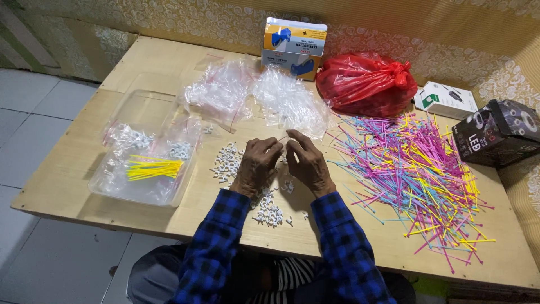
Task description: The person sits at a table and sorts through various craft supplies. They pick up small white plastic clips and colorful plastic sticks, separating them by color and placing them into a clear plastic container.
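Centrally, hands: left hand (257,166) and right hand (306,163) pinch one thin stick (283,137) between fingertips.
Stick axis: roughly level.
Supply: coloured sticks (413,174) lie right (right hand nearer); white pieces (269,211) beneath.

Surface (169,59): pale wooden board carrying everything, over a tiled floor.
Under the fingers (275,147): small white plastic pieces (267,211), scattered loose.
Right of the fingers: broad heap of thin coloured sticks (416,174) in pink, blue, yellow and purple.
Left of the fingers: clear plastic tray (143,194) with a yellow stick bundle (153,168).
Beyond the fingers: crumpled clear bags (289,101), a yellow-and-blue box (294,46), a tied red bag (365,83).
Far right: white box (445,100), black box (498,132).
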